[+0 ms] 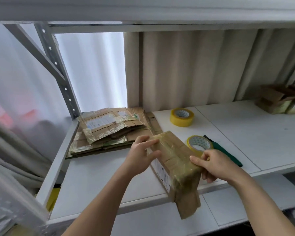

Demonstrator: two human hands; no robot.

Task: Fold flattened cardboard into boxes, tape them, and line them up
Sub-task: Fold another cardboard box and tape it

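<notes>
Cardboard, already folded and glossy with tape, forms the box held over the front of the white shelf. Its long axis runs from far-left to near-right. The far end is gripped by the left hand, fingers curled over the top edge; the near end is pinched by the right hand. A loose flap hangs below the near end, nearer the right hand. Finished boxes are seen far right, so the right hand is judged better placed for lining up.
</notes>
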